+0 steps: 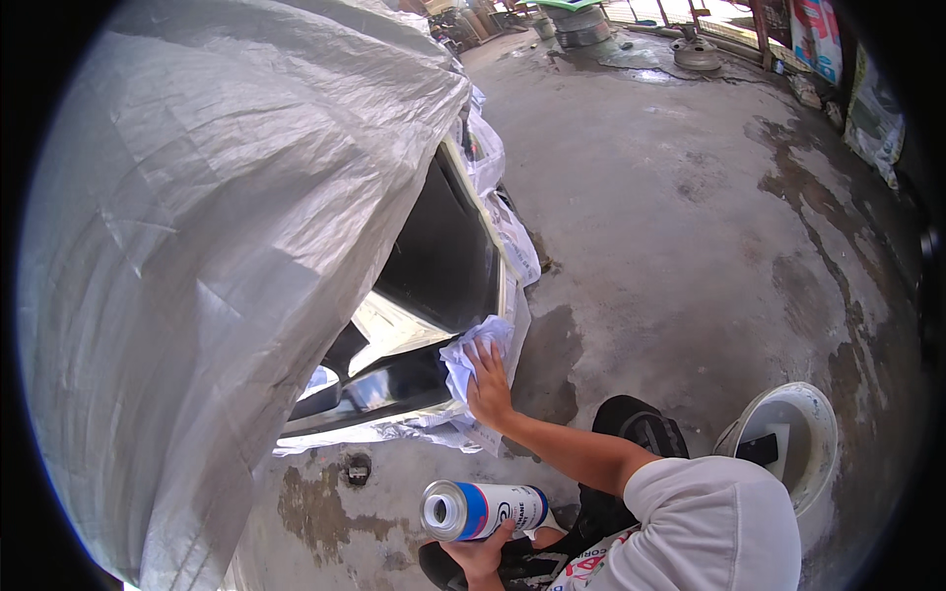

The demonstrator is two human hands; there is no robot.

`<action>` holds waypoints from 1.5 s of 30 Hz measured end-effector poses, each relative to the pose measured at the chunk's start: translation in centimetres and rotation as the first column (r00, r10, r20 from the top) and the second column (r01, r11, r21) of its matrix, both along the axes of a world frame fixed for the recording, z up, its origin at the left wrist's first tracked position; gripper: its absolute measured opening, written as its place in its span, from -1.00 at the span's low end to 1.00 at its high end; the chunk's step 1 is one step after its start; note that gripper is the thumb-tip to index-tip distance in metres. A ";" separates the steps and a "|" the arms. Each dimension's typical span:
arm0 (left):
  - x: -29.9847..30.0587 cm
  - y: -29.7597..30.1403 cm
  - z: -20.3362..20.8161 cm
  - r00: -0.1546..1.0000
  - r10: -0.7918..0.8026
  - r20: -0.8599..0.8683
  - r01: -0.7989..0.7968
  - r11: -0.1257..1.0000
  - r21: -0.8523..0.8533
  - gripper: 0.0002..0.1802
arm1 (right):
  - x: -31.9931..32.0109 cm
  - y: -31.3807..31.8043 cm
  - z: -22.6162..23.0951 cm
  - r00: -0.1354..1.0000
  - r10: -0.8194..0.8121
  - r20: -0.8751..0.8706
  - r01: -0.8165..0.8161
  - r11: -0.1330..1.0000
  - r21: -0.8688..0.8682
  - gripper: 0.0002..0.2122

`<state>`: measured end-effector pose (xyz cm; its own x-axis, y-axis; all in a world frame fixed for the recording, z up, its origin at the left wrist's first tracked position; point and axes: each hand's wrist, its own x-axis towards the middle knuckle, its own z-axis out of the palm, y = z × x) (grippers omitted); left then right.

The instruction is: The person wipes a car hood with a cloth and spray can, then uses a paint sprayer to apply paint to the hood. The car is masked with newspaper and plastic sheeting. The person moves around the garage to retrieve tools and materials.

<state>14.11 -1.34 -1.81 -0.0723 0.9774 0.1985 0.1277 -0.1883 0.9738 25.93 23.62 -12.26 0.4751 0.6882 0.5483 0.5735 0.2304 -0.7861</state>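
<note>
My left hand [480, 558] grips a cylindrical can [507, 505] with a white, blue and red label. The can lies tilted nearly sideways, its round open mouth toward the left. My right hand [489, 386] is stretched forward, its fingers laid over a crumpled white rag [471, 357]. That rag rests against the corner of a glossy black panel [448, 256], which looks like part of a vehicle body. Pale masking tape and white plastic sheeting [512, 236] run along the panel's edge. A lighter, cream-coloured patch [392, 325] shows between the black parts.
A large silver-grey cover sheet [217, 246] drapes over the left side. A white bucket [828, 443] holding a dark flat item stands at my right. Wheel rims [696, 54] and stacked round items [581, 28] sit far back on the stained concrete floor [670, 207].
</note>
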 end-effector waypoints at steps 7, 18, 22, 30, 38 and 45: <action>3.9 5.4 0.5 0.988 -0.145 -0.044 0.149 0.983 0.106 0.02 | 12.7 -12.8 0.1 -0.608 0.236 -0.758 -0.561 0.548 0.620 -0.59; 16.0 5.2 23.8 0.801 -0.599 0.018 0.591 0.794 0.138 0.39 | 17.5 -29.8 16.5 -0.635 0.294 -0.715 -0.200 0.831 0.519 -0.57; 22.2 2.6 36.2 0.722 -0.504 0.474 0.534 0.841 0.082 0.40 | 22.2 -34.7 26.8 -0.492 0.343 -0.800 -0.116 0.885 0.451 -0.56; 25.3 1.3 55.7 0.453 -0.683 -0.572 0.885 0.421 0.198 0.04 | 27.4 -41.1 45.0 -0.240 0.318 -0.917 -0.141 0.923 0.357 -0.56; 24.6 -2.8 62.3 0.371 -0.496 -0.785 0.906 0.379 0.189 -0.44 | 27.1 -42.1 51.2 -0.366 0.226 -0.903 -0.226 0.919 0.322 -0.53; 23.5 -3.8 62.5 0.284 -0.470 -0.836 0.904 0.422 0.070 -0.36 | 25.2 -40.3 52.5 -0.368 0.258 -0.893 -0.240 0.902 0.359 -0.53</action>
<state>37.62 -5.12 60.64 0.9265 0.2926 0.2366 0.1775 -0.8942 0.4109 51.15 -16.71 40.25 0.1529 0.9331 -0.3254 -0.9725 0.0835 -0.2176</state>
